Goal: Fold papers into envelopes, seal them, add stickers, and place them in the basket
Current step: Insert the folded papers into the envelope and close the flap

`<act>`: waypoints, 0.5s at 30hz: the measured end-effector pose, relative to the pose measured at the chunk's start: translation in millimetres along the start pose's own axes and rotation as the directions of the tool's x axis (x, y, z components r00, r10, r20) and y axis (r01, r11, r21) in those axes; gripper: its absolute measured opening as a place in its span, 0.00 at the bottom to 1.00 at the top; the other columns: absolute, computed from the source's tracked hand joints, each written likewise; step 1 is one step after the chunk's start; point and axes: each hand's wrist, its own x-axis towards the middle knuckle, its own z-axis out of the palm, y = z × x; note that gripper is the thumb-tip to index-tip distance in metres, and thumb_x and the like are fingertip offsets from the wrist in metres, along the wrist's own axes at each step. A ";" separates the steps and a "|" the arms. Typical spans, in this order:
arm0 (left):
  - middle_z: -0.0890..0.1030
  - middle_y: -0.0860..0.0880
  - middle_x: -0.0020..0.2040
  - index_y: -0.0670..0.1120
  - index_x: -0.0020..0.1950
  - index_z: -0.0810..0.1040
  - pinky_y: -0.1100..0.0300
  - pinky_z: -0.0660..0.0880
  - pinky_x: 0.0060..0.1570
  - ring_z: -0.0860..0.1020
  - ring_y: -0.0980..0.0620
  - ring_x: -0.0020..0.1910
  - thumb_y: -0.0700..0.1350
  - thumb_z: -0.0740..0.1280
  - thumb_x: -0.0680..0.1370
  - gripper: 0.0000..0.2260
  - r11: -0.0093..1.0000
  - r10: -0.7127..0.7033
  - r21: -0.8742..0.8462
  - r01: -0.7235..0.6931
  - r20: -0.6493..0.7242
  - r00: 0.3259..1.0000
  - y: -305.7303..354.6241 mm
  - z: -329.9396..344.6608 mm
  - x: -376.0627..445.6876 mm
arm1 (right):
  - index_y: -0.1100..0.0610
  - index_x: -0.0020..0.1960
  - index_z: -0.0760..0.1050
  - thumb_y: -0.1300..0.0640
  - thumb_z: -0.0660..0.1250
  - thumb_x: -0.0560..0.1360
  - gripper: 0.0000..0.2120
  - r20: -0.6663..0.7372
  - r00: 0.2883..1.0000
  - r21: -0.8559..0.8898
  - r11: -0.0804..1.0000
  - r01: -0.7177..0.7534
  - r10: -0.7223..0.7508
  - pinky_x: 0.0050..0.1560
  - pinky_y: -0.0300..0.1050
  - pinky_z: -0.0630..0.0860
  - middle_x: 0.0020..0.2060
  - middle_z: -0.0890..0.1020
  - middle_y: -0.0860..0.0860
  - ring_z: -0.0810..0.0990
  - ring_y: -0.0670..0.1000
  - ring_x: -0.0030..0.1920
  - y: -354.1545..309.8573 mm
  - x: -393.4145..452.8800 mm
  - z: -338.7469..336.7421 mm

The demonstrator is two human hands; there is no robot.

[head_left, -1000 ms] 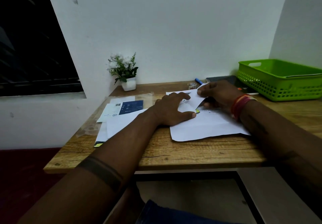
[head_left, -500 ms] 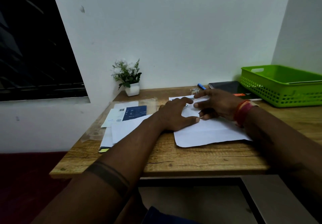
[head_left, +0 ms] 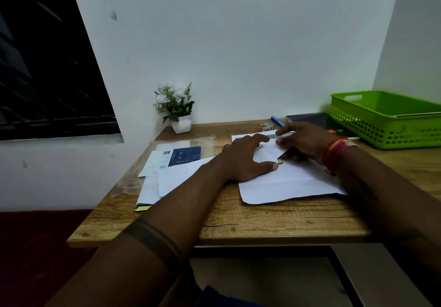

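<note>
A white paper [head_left: 286,182] lies on the wooden desk [head_left: 262,220] in front of me, partly folded at its far end. My left hand [head_left: 245,158] presses flat on its left part, fingers spread. My right hand [head_left: 303,143] rests on the far right part and pinches a raised fold of the paper between thumb and fingers. A small yellow-green bit [head_left: 280,161] shows between the two hands. The green basket [head_left: 386,120] stands at the desk's far right, with a sheet's edge showing inside it.
A stack of envelopes and papers [head_left: 171,163], one with a dark blue panel, lies to the left. A small potted plant [head_left: 176,111] stands by the wall. A blue pen [head_left: 276,120], a tape roll [head_left: 267,126] and a dark flat item [head_left: 310,118] lie behind the paper.
The view has shifted slightly. My right hand's fingers have lifted a fold of the paper again, after lying flatter half a second ago. My left hand stays pressed on the paper.
</note>
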 end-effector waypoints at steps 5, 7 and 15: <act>0.72 0.52 0.74 0.57 0.76 0.64 0.44 0.67 0.70 0.69 0.50 0.72 0.67 0.69 0.74 0.34 1.000 -0.012 -0.005 0.012 0.008 1.000 2.5 -1.2 -1.9 | 0.52 0.48 0.80 0.60 0.76 0.71 0.09 -0.063 0.997 -0.100 0.995 0.026 -0.032 0.49 0.55 0.81 0.41 0.83 0.58 0.80 0.56 0.36 1.1 1.0 -1.3; 0.72 0.52 0.74 0.57 0.76 0.64 0.44 0.67 0.70 0.69 0.50 0.73 0.67 0.69 0.74 0.34 1.000 -0.012 -0.011 0.012 0.007 1.000 3.2 -1.1 -3.1 | 0.50 0.50 0.80 0.57 0.78 0.69 0.12 -0.068 0.996 -0.179 0.983 0.043 -0.056 0.43 0.49 0.80 0.43 0.82 0.55 0.81 0.54 0.36 -0.8 -1.6 2.6; 0.72 0.55 0.74 0.59 0.77 0.62 0.44 0.70 0.68 0.71 0.51 0.71 0.73 0.65 0.69 0.40 0.999 0.020 -0.037 -0.020 -0.009 1.000 -0.9 2.7 0.4 | 0.52 0.52 0.82 0.56 0.79 0.68 0.13 -0.053 0.984 -0.233 0.960 0.154 -0.171 0.27 0.35 0.66 0.33 0.79 0.46 0.76 0.45 0.30 -3.6 -4.9 9.7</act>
